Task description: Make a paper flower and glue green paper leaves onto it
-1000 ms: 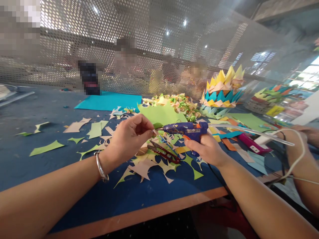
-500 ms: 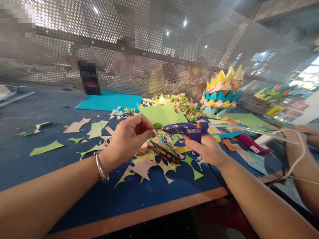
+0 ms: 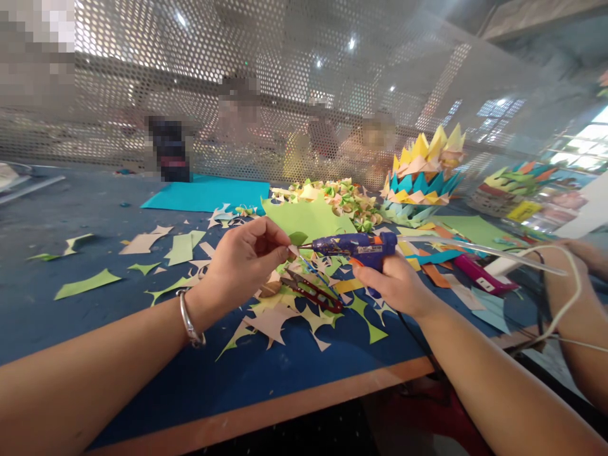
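Note:
My left hand (image 3: 249, 263) is closed in a pinch on a small paper piece (image 3: 299, 239), green on top with a pale pink part below. My right hand (image 3: 399, 285) grips a blue hot glue gun (image 3: 349, 245), held level above the table. Its nozzle points left and meets the paper piece at my fingertips; whether glue is coming out is too small to tell. A clear glue stick (image 3: 479, 249) sticks out of the gun's back. Beneath the hands, red-handled thread snips (image 3: 316, 294) lie on paper scraps (image 3: 273, 321).
Behind the hands are a green paper sheet (image 3: 308, 217), a heap of small folded paper pieces (image 3: 346, 196) and a blue sheet (image 3: 209, 193). A tiered paper crown (image 3: 422, 174) stands at back right. Another person's arm (image 3: 570, 297) and a white cord (image 3: 577, 285) are at the right edge.
Almost nothing differs. The pinched paper piece has turned very slightly at the nozzle, and my left hand sits a touch further left; the glue gun stays in place.

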`<state>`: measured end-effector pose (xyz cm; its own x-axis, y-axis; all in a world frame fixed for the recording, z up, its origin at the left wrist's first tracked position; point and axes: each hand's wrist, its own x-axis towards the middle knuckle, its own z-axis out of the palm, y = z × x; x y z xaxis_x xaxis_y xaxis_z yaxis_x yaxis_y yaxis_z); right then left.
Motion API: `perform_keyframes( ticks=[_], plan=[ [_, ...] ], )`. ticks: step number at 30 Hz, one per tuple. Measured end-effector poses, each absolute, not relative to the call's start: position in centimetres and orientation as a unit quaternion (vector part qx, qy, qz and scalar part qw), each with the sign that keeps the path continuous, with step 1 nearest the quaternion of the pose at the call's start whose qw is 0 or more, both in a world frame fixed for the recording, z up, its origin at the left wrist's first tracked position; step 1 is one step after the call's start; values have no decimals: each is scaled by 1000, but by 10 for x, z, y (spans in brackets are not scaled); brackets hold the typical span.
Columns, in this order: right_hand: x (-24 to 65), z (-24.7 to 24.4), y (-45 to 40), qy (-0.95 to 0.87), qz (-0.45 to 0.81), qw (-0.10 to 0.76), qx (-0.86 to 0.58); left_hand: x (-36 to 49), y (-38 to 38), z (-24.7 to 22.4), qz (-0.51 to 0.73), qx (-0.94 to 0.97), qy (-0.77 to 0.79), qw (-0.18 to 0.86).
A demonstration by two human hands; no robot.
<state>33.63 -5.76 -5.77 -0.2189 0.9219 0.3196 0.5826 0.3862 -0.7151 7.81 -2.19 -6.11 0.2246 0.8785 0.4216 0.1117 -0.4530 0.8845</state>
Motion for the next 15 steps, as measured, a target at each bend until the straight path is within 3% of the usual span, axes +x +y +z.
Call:
perform_keyframes(
  ticks=[8, 15],
  plan=[
    [342, -59, -54, -691, 293, 362, -553, 79, -21, -59, 537, 650, 343, 414],
    [347, -56, -43, -562, 454, 386, -573, 78, -16, -61, 557, 590, 360, 461]
  ],
)
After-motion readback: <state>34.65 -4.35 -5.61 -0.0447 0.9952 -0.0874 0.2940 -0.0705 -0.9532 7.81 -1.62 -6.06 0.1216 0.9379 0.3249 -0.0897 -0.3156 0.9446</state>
